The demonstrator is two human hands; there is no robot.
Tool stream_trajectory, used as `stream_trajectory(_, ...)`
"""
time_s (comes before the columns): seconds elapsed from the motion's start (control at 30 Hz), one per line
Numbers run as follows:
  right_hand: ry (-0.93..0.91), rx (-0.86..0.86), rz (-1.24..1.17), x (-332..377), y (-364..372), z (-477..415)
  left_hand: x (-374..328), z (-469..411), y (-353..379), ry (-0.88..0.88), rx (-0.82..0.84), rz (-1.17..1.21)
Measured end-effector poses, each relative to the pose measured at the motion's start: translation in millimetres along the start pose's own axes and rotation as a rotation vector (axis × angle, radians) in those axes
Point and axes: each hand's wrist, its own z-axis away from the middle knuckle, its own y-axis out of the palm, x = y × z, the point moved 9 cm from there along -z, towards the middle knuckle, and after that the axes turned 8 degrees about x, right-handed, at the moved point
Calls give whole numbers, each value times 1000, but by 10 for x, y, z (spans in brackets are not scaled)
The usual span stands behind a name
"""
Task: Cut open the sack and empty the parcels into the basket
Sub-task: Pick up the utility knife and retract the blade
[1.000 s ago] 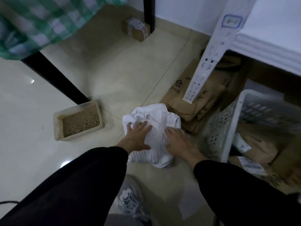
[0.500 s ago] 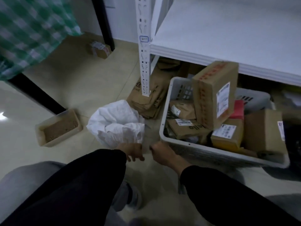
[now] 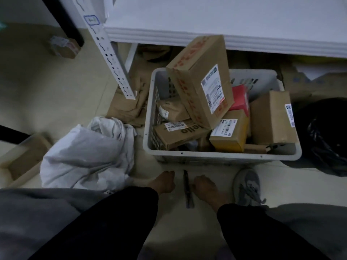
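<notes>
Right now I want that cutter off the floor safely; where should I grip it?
Pinch the cutter by its wider grey near half, fingers on its long sides, coming from the right, where the right hand sits beside it. It lies flat, its narrow dark tip toward the basket, likely the blade end.

White sack (image 3: 84, 152), grey basket (image 3: 221, 156)

Person wore a long-sleeved black top; left sleeve (image 3: 105, 222) and right sleeve (image 3: 262, 231) were plain and ended at the wrists. Left hand (image 3: 164, 182) and right hand (image 3: 205, 186) were bare. Grey trousers (image 3: 37, 212) looked soft and showed at both knees. One grey sneaker (image 3: 246, 186) had grey laces and paler panels.
</notes>
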Motion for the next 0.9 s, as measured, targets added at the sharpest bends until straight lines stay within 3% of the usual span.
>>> stream_trajectory(0.4, 196, 90, -152, -565, 800, -433, 39, -805, 398, -143, -57, 200)
stream_trajectory(0.7, 229, -29, -249, -416, 1093, -655, -90, -872, 489, -232, -130, 395)
stream_trajectory(0.9, 176, -88, -154, -379, 1100, -666, -175, -876, 504, -188, -84, 252)
